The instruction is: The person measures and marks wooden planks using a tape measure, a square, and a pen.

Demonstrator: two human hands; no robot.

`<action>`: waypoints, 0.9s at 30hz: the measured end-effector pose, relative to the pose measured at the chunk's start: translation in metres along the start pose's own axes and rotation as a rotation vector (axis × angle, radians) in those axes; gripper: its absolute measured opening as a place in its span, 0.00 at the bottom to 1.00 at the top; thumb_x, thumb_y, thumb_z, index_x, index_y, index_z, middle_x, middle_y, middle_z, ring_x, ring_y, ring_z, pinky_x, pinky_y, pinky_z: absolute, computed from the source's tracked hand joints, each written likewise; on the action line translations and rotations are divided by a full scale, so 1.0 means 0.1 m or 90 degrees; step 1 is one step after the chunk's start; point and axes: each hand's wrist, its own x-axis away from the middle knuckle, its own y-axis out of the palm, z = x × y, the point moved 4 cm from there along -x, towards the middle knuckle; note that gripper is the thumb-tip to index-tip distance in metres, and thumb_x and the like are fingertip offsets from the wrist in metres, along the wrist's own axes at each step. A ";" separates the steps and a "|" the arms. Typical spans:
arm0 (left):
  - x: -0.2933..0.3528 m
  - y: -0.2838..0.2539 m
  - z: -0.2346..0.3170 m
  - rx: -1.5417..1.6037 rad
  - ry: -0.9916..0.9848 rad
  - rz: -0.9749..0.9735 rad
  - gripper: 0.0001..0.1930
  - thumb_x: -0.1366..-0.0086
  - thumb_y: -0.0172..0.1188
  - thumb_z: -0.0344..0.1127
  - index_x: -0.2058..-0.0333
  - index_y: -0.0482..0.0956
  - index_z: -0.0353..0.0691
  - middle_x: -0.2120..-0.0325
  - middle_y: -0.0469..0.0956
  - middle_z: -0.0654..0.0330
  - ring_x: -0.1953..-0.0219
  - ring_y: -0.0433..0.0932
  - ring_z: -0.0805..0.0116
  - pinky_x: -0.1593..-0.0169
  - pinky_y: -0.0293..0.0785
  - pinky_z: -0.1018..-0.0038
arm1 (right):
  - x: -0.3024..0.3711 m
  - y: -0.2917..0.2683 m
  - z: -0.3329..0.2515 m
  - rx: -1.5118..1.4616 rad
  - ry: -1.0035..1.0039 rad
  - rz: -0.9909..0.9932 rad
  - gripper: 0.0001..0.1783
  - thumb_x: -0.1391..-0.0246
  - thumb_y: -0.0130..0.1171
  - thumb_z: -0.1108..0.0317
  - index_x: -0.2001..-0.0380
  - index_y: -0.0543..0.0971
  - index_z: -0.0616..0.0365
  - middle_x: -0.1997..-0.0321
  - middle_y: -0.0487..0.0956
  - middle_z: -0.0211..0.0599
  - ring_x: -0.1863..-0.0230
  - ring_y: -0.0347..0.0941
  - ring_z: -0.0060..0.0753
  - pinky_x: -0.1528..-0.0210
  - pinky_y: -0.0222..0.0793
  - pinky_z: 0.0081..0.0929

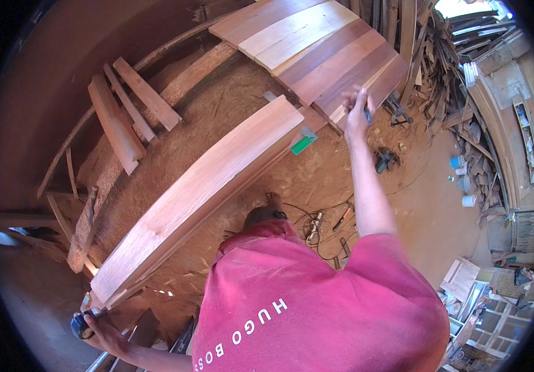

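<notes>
A long pale wooden plank (pixel 205 186) runs on a slant from lower left to upper middle. At the plank's near end, my left hand (pixel 102 335) is closed on a small dark tool (pixel 81 327) that I cannot identify. My right arm reaches far out, and my right hand (pixel 357 115) grips a small dark object (pixel 367 115) at the edge of a set of wide reddish and pale boards (pixel 316 49) lying side by side. A green square (pixel 304 144) lies at the plank's far end. My red shirt (pixel 316 310) fills the lower middle.
Short loose planks (pixel 124 118) lie at the left on the sawdust-covered floor (pixel 217 105). Hand tools and cables (pixel 320 226) are scattered below my right arm. A scrap wood pile (pixel 444 74) and small containers (pixel 465 183) stand at the right, with shelving (pixel 527 142) beyond.
</notes>
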 end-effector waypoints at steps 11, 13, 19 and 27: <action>2.14 3.59 1.09 -0.107 -0.185 -0.573 0.43 0.60 0.87 0.42 0.46 0.72 0.41 0.58 0.75 0.61 0.59 0.77 0.69 0.57 0.77 0.73 | 0.70 -0.67 3.06 0.080 0.669 0.044 0.15 0.36 0.66 0.59 0.51 0.74 0.48 0.64 0.78 0.33 0.72 0.75 0.31 0.76 0.75 0.34; 2.55 4.40 1.03 -0.229 0.080 -0.867 0.40 0.54 0.85 0.42 0.45 0.72 0.39 0.56 0.77 0.54 0.53 0.78 0.59 0.47 0.75 0.64 | 0.60 -0.72 3.15 0.022 0.658 0.051 0.13 0.35 0.65 0.61 0.51 0.75 0.49 0.65 0.78 0.32 0.70 0.76 0.31 0.72 0.77 0.35; 3.95 5.70 -0.57 -0.054 -0.273 -0.980 0.33 0.40 0.76 0.38 0.40 0.67 0.39 0.54 0.76 0.58 0.53 0.78 0.66 0.49 0.77 0.71 | 0.37 -1.02 2.67 0.254 0.224 -0.165 0.07 0.35 0.63 0.68 0.57 0.78 0.56 0.65 0.79 0.29 0.67 0.77 0.25 0.64 0.76 0.27; 4.78 6.90 -1.95 -0.158 -0.462 -0.573 0.31 0.39 0.74 0.39 0.40 0.69 0.41 0.48 0.73 0.51 0.46 0.75 0.66 0.38 0.73 0.61 | 0.18 -2.12 0.84 0.204 0.168 -0.053 0.08 0.34 0.56 0.79 0.54 0.78 0.59 0.58 0.84 0.34 0.59 0.82 0.27 0.56 0.80 0.30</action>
